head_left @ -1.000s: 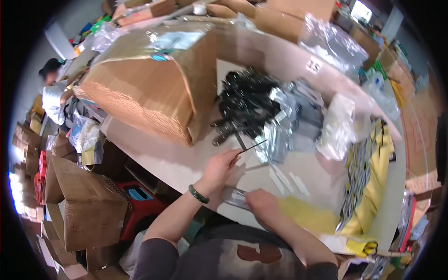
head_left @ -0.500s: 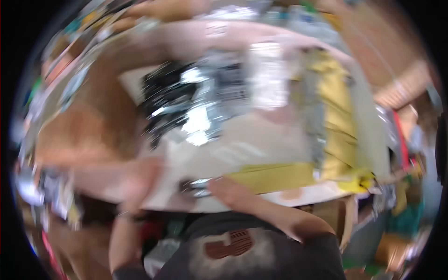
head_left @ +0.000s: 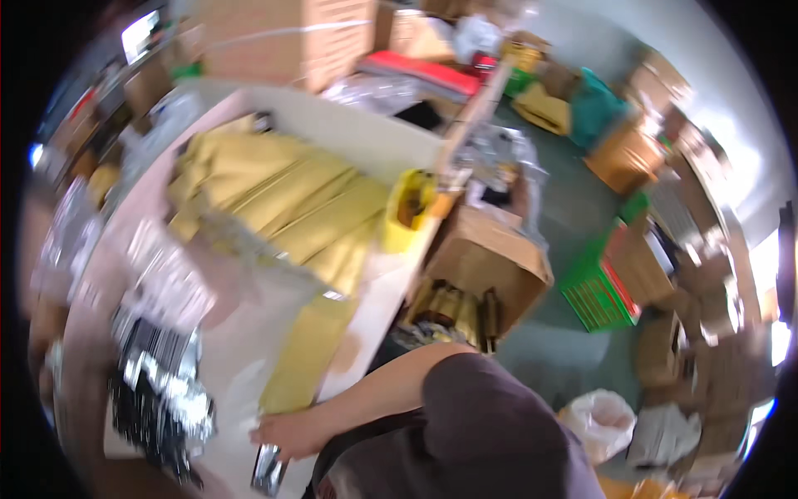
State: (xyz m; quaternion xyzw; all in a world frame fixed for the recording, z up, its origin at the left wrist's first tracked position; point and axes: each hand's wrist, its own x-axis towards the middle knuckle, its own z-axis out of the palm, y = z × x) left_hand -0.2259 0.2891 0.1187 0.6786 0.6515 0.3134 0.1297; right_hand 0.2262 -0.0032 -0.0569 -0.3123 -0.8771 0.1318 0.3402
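Note:
Low in the picture, my right hand (head_left: 293, 433) rests over the table at the lower end of a flat yellow mailer strip (head_left: 308, 353). Its fingers are bent around the near end of a small shiny silver-and-black thing (head_left: 268, 470), whose kind I cannot make out. My left hand is out of the picture. Left of my right hand lies a heap of glossy black and silver plastic packets (head_left: 162, 399). A stack of yellow padded envelopes (head_left: 283, 183) covers the far part of the table, with a yellow container (head_left: 407, 212) at its corner.
Beside the table's right edge stands an open cardboard box (head_left: 490, 258) with rolled yellowish pieces below it. A green crate (head_left: 600, 287) sits on the floor, and a white-lined bin (head_left: 598, 424) stands nearer. Cardboard boxes (head_left: 665, 333) line the right wall. A white wrapped bundle (head_left: 166, 270) lies on the table.
The view has swung to the right, so the table now sits at the left. My left hand has gone out of the picture. My right hand stays by the yellow strip and shiny thing.

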